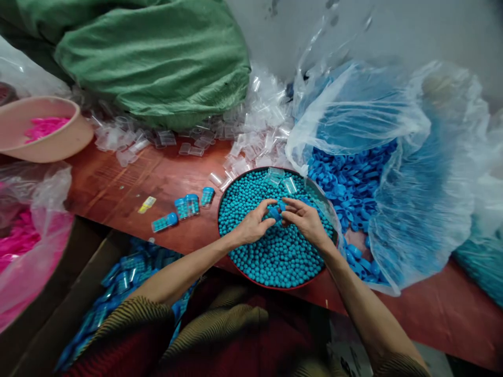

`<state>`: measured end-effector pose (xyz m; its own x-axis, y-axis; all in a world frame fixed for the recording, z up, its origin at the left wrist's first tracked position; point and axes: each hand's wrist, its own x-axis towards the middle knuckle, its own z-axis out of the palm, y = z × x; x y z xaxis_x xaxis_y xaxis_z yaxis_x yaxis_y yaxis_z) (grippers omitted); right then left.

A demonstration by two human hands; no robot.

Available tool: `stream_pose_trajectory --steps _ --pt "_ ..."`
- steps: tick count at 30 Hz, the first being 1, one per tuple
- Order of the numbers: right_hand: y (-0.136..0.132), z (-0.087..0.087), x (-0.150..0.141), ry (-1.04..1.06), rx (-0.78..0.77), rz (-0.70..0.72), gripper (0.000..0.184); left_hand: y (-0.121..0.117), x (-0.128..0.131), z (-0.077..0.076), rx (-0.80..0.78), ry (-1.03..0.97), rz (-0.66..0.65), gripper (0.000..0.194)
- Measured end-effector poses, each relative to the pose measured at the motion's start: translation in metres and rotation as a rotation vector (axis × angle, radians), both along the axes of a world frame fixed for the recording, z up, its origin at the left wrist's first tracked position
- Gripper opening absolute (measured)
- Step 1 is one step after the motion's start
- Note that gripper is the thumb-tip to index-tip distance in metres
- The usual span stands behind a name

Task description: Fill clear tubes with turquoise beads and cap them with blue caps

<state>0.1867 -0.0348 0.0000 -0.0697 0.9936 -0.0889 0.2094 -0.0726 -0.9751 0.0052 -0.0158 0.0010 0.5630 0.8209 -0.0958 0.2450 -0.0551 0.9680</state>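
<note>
My left hand pinches a small clear container of blue beads above the round tray. My right hand has its fingers closed on a blue cap right beside it; fingers partly hide both pieces. Below them is a red-rimmed round tray filled with blue beads. Two clear containers, one of them a clear container on its side, lie on the beads at the tray's far edge. Left of the tray, several capped containers filled with beads stand or lie on the reddish table.
A plastic bag of blue caps lies open at right. Clear empty containers pile up behind, beside a green sack. At left are a pink basin, a bag of pink pieces and filled containers below the table edge.
</note>
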Motion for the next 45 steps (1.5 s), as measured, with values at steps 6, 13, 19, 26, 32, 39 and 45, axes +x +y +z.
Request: stream_pose_trajectory --steps 6,13,19,26,32,39,45 --pt "-0.018 0.007 -0.019 -0.623 0.372 0.126 0.059 -0.005 0.010 -0.007 0.083 -0.148 0.114 0.051" --pt "-0.022 -0.008 -0.033 -0.882 0.466 0.066 0.076 -0.005 0.014 0.000 -0.036 -0.163 0.173 0.028" --pt "-0.018 -0.016 -0.037 -0.935 0.499 0.044 0.070 -0.007 0.020 0.008 -0.169 -0.134 0.256 0.016" --pt "-0.023 -0.022 -0.044 -0.919 0.459 -0.033 0.073 -0.009 0.023 0.000 -0.164 -0.157 0.289 0.019" --pt "-0.021 -0.008 -0.046 -0.747 0.383 0.097 0.076 -0.001 -0.005 0.000 0.025 -0.020 0.189 0.033" --pt "-0.020 0.001 -0.020 -0.567 0.357 0.026 0.062 0.007 -0.108 0.019 0.377 0.506 0.552 0.037" --pt "-0.017 -0.006 -0.029 -0.647 0.391 0.098 0.050 0.033 -0.131 -0.016 0.520 1.060 0.577 0.045"
